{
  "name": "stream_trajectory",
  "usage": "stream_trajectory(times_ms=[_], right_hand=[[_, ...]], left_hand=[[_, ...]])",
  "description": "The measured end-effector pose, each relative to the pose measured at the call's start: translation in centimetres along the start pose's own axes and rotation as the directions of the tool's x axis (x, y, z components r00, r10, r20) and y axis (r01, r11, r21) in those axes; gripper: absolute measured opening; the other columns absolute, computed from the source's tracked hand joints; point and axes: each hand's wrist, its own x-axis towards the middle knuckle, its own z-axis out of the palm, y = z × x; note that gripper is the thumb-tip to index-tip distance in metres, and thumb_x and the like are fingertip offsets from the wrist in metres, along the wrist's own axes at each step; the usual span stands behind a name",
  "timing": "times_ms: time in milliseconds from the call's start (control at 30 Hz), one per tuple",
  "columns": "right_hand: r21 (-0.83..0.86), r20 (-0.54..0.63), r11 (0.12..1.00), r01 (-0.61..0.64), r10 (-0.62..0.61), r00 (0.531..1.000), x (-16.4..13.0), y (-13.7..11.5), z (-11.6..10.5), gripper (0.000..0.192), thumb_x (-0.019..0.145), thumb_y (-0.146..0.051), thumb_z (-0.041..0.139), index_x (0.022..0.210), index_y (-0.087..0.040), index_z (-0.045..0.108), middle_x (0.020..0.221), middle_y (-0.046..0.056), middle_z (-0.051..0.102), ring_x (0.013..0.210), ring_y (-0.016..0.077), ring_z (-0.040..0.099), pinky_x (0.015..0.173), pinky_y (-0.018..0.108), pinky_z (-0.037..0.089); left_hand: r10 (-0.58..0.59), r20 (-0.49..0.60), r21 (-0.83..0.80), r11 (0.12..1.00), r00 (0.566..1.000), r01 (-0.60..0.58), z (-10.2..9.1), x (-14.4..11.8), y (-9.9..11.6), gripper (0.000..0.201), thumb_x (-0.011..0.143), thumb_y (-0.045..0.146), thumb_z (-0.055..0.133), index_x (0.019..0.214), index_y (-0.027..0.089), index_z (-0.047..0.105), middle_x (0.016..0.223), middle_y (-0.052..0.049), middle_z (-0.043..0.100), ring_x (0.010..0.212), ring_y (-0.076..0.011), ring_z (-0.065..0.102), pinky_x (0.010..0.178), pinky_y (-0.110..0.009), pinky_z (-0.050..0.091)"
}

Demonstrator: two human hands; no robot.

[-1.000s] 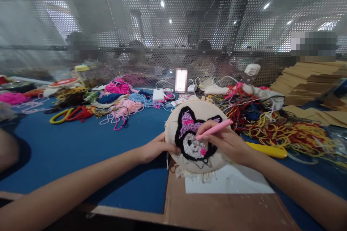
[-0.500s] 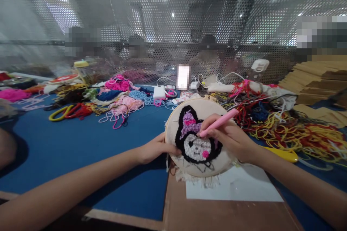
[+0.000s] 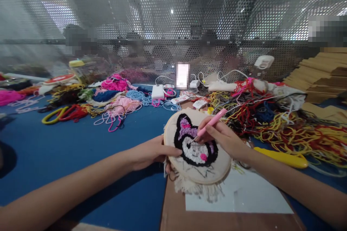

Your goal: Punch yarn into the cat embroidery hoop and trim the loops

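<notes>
A round embroidery hoop [image 3: 173,122] holds cream cloth with a fringed lower edge. On the cloth a black, purple and white looped-yarn character head [image 3: 195,140] has a pink cheek. My left hand [image 3: 154,151] grips the hoop's left rim, thumb on the front and fingers behind it. My right hand [image 3: 219,135] is closed round a pink punch needle [image 3: 214,121], held slanted like a pen. Its thin metal shaft points down-left, with the tip at the dark eye on the white face. Whether the tip pierces the cloth I cannot tell.
Tangled yellow and red yarn [image 3: 303,135] lies at right, beside a yellow-handled tool [image 3: 284,157]. White paper [image 3: 238,198] rests beneath the hoop on a brown board [image 3: 179,216]. Left are yarn heaps [image 3: 121,103] and scissors [image 3: 65,113]. A perforated metal screen [image 3: 151,18] stands behind, with people beyond it.
The hoop has tilted back and sits slightly lower. My right hand has shifted a little left, and more of the needle's metal shaft shows, its tip now at the eye.
</notes>
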Motion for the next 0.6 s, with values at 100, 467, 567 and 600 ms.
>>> stream_trajectory(times_ms=[100, 467, 567, 600], right_hand=[[0.057, -0.038, 0.997, -0.057, 0.059, 0.998, 0.2, 0.8, 0.1, 0.026, 0.083, -0.044, 0.051, 0.084, -0.018, 0.047, 0.078, 0.002, 0.06, 0.074, 0.0129, 0.063, 0.073, 0.032, 0.054], [0.025, -0.004, 0.998, -0.06, 0.06, 0.998, 0.1, 1.4, 0.4, 0.024, 0.083, -0.041, 0.052, 0.086, -0.018, 0.048, 0.082, 0.002, 0.059, 0.076, 0.0118, 0.062, 0.075, 0.029, 0.053], [-0.009, -0.006, 0.999, -0.043, 0.043, 0.999, 0.1, 1.7, 0.1, 0.022, 0.084, -0.039, 0.052, 0.086, -0.017, 0.049, 0.081, 0.002, 0.059, 0.074, 0.0112, 0.061, 0.073, 0.029, 0.053], [-0.024, -0.006, 0.999, -0.04, 0.04, 0.999, 0.0, 1.8, 0.1, 0.022, 0.084, -0.039, 0.051, 0.086, -0.017, 0.05, 0.081, 0.003, 0.059, 0.074, 0.0113, 0.061, 0.073, 0.029, 0.052]], left_hand=[[-0.153, 0.024, 0.109, 0.983, 0.988, 0.15, -0.8, -0.4, 0.8, 0.048, 0.077, 0.055, 0.049, 0.074, 0.01, 0.064, 0.061, -0.007, 0.063, 0.044, -0.011, 0.055, 0.04, -0.019, 0.043], [0.324, -0.156, 0.869, 0.495, 0.933, -0.026, -4.0, -2.9, 6.5, 0.023, 0.074, 0.04, 0.058, 0.08, 0.022, 0.071, 0.07, -0.001, 0.066, 0.06, -0.0136, 0.057, 0.052, -0.019, 0.037], [0.43, -0.009, 0.916, 0.366, 0.903, -0.165, -1.3, -1.1, 7.6, 0.021, 0.071, 0.036, 0.062, 0.084, 0.023, 0.071, 0.079, -0.001, 0.067, 0.069, -0.0157, 0.057, 0.06, -0.02, 0.036], [0.467, 0.035, 0.923, 0.324, 0.884, -0.208, -0.3, -0.3, 8.0, 0.021, 0.071, 0.035, 0.062, 0.085, 0.022, 0.071, 0.081, -0.002, 0.066, 0.072, -0.0167, 0.057, 0.063, -0.021, 0.036]])
